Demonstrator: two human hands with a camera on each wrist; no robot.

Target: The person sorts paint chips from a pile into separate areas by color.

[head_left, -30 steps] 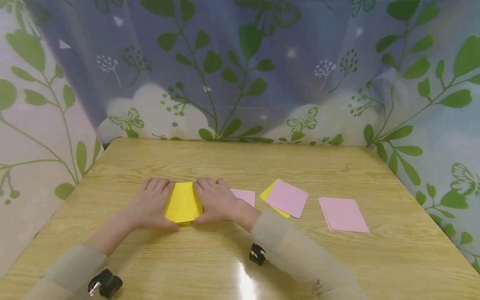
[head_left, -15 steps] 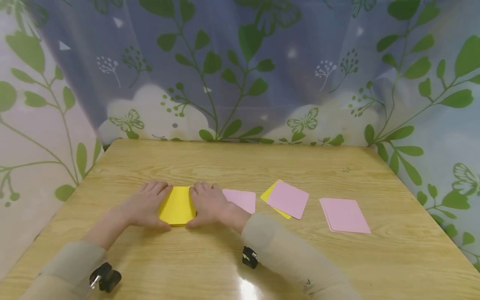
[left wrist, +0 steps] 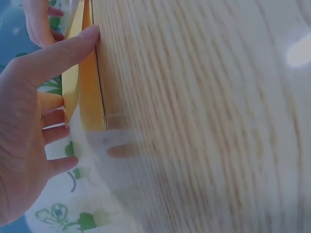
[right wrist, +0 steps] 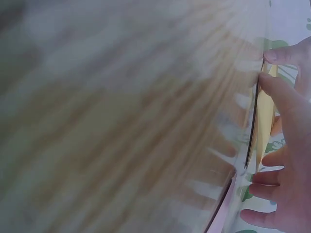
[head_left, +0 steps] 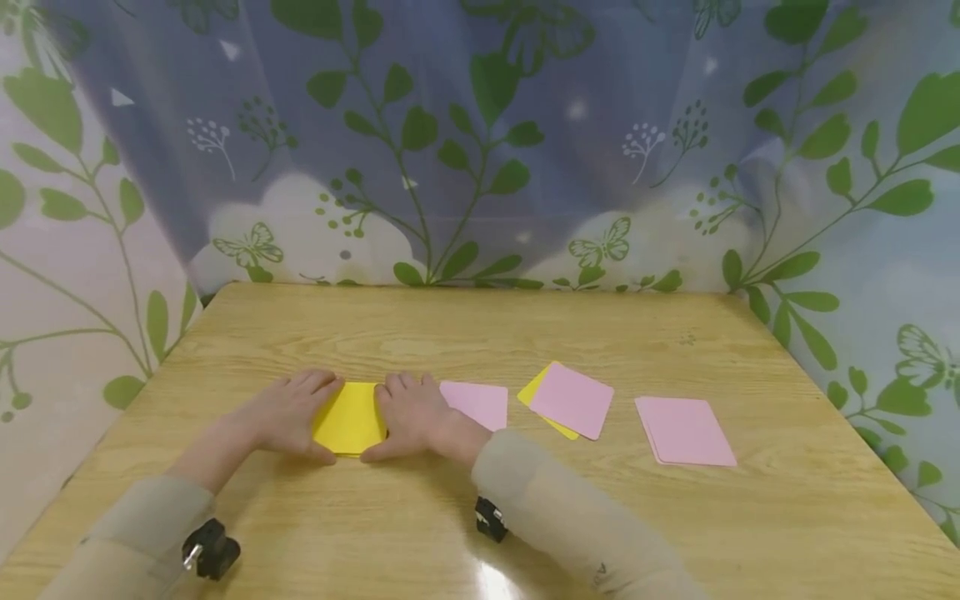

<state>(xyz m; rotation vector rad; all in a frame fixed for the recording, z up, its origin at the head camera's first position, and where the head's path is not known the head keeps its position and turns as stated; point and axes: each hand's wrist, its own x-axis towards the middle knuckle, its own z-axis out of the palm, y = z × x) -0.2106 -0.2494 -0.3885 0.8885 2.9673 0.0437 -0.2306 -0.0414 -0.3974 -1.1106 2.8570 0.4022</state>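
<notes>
Between my two hands lie several yellow square cards [head_left: 349, 421], roughly stacked on the table, left of the middle. My left hand [head_left: 288, 412] grips their left side, thumb at the near edge and fingers toward the far edge. Gripping the right side the same way is my right hand [head_left: 414, 417]. In the left wrist view the upper yellow card [left wrist: 72, 90] bows up from the one beneath, leaving a gap. The right wrist view shows the right thumb [right wrist: 277, 90] on the cards' near edge. A pink card [head_left: 480, 404] lies just right of my right hand, partly hidden by it.
Further right, a pink card [head_left: 576, 402] lies askew over a yellow card [head_left: 534, 388]. Beyond that are slightly offset pink cards [head_left: 688, 430]. All lie on a wooden table [head_left: 480, 333]; a patterned curtain [head_left: 480, 167] hangs behind it.
Both hands have moved slightly left and nearer with the yellow cards, whose edges line up better now. More of the neighbouring pink card shows.
</notes>
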